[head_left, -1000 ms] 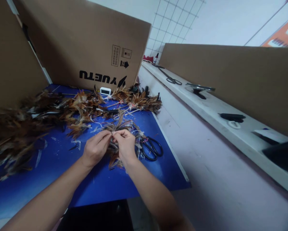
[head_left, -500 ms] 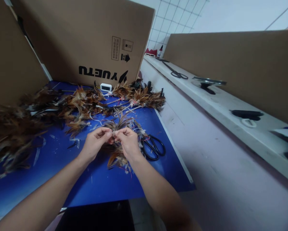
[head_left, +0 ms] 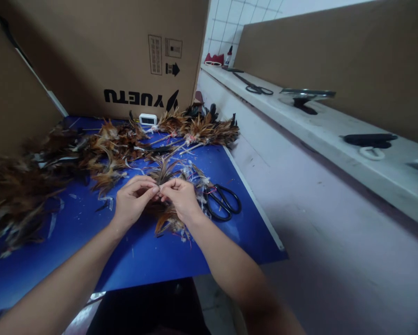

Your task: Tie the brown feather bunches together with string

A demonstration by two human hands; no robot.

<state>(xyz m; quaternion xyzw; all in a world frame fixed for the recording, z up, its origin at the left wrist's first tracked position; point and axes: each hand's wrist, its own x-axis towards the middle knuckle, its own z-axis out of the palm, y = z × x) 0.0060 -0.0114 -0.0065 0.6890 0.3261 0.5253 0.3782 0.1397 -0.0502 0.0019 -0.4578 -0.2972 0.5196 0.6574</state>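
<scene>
My left hand (head_left: 135, 197) and my right hand (head_left: 179, 196) meet over the blue table sheet (head_left: 153, 267), fingertips pinched together. Between them they hold the base of a small bunch of brown feathers (head_left: 163, 171), its tips fanning away from me. The fingers cover the quill ends. Under and beside the right hand lie loose feathers (head_left: 169, 222) with bits of red thread. Just right of that hand rests a pair of black-handled scissors (head_left: 226, 204); their blades are hidden by feathers.
A large feather pile (head_left: 16, 195) covers the left side, and feather bundles on sticks (head_left: 209, 132) lie at the back. Behind stand a small white digital display (head_left: 148, 119) and a cardboard box (head_left: 90, 56). On the right, a ledge (head_left: 320, 123) holds another pair of scissors (head_left: 259, 89).
Both hands keep their pinch on the feathers, fingertips now closer together and the bunch more upright and narrower. The whole view has shifted slightly.
</scene>
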